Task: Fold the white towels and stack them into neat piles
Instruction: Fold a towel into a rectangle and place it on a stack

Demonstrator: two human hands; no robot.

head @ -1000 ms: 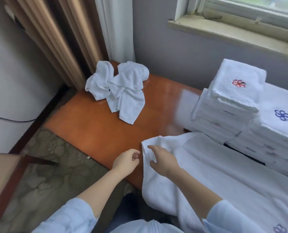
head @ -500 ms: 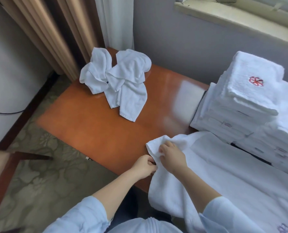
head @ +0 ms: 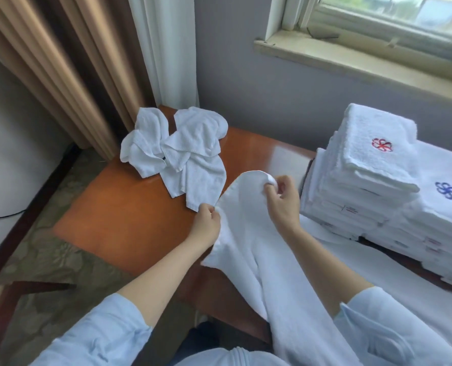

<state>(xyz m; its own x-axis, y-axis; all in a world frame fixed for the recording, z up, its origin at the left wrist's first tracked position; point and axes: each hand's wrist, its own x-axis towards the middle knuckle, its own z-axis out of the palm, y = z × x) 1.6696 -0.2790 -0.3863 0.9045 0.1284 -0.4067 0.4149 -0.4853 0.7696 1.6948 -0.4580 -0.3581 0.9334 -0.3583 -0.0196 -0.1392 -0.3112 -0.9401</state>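
Note:
A large white towel (head: 246, 233) is lifted off the orange table (head: 119, 207) at its near end and trails down towards my lap. My left hand (head: 206, 223) pinches its left edge. My right hand (head: 283, 199) grips the raised top corner. A heap of crumpled white towels (head: 182, 157) lies at the table's far left. On the right stand two piles of folded white towels: one with a red flower emblem (head: 364, 167) and one with a blue emblem (head: 441, 207).
Brown and white curtains (head: 87, 62) hang behind the table's far left corner. A grey wall and window sill (head: 351, 59) run along the back. Patterned carpet (head: 48, 260) lies to the left, with a dark wooden piece of furniture (head: 13, 294) at the lower left.
Both hands took hold of the towel's near corner and lifted it off the table. My right hand rose and moved away from my left, spreading the edge between them.

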